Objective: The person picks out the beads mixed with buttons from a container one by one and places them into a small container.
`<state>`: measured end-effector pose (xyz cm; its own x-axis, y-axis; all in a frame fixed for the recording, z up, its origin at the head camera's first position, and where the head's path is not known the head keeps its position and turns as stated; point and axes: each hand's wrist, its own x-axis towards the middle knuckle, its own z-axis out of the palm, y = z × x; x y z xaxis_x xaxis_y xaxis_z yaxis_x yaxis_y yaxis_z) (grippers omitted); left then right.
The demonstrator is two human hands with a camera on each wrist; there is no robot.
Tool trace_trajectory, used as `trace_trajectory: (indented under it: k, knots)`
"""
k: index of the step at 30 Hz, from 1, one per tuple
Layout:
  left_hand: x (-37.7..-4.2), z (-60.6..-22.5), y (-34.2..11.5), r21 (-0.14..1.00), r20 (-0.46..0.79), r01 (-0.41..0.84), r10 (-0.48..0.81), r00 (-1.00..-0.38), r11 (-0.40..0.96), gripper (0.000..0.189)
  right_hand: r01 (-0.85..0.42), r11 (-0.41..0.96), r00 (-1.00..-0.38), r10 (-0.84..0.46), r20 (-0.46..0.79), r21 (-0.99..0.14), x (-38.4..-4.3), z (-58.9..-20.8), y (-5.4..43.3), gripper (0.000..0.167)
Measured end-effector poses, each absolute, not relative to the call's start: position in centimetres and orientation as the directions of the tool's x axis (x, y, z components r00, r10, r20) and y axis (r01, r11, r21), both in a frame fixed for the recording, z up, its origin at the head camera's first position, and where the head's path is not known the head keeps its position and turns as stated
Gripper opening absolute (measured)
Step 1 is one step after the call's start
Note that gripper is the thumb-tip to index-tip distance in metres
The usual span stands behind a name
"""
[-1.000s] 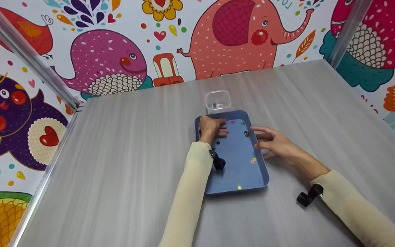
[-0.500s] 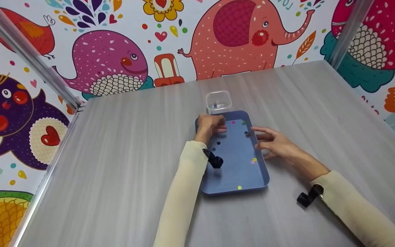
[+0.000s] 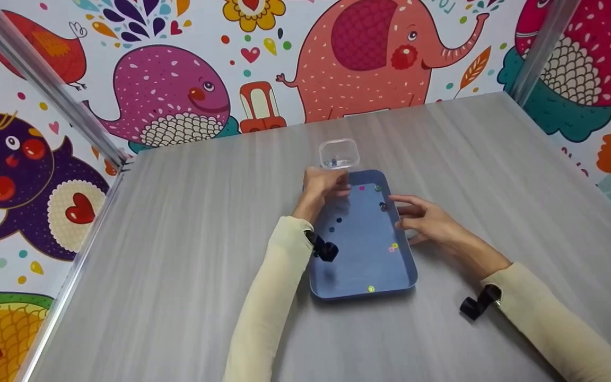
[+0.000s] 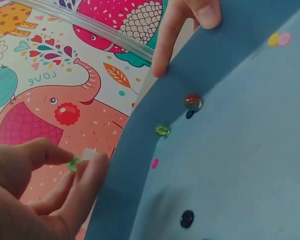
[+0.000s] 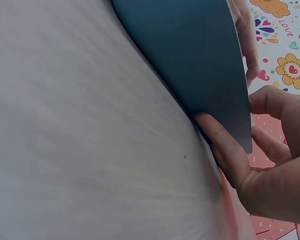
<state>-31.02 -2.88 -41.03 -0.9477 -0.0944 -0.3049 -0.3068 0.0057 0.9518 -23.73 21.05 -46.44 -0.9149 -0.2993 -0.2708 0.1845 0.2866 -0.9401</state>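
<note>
My left hand [image 3: 320, 183] hovers over the far-left corner of a blue tray [image 3: 364, 268]. In the left wrist view its thumb and finger pinch a small light-green button [image 4: 74, 163], mostly covered by the fingertips. My right hand [image 3: 427, 220] stays at the tray's right side, fingertips touching the rim and outer wall. Inside the tray lie a green marble [image 4: 162, 130], a reddish glass marble [image 4: 192, 102] and a pink button [image 4: 155, 163]. Dark buttons [image 4: 187, 219] lie to the left. A yellow button [image 4: 273, 39] touches a pink one along the right wall.
Just behind the tray stands a clear plastic container [image 3: 358, 153] with a few small dark pieces in it. Another yellow button [image 3: 371, 289] lies by the tray's near wall. The grey table [image 3: 178, 239] reaches back to patterned wall panels [image 3: 263, 48].
My left hand has lifted from the tray's left side and moved slightly up and back, toward the clear container. The right hand keeps its place against the tray.
</note>
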Motion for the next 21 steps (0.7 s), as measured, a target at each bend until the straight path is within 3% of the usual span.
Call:
trace_trajectory:
  k: [8, 21]
  knots:
    - [-31.08, -40.48, -3.20, 0.964, -0.253, -0.257, -0.068, -0.965, 0.062, 0.021, 0.197, 0.284, -0.915, -0.290, -0.280, -0.939, -23.84, -46.54, 20.97, 0.064]
    - [-31.92, -40.75, -3.50, 0.983, -0.181, -0.181, -0.053, -0.982, -0.003, 0.024, 0.191, 0.256, -0.911, -0.313, -0.268, -0.948, -23.78, -46.40, 21.00, 0.065]
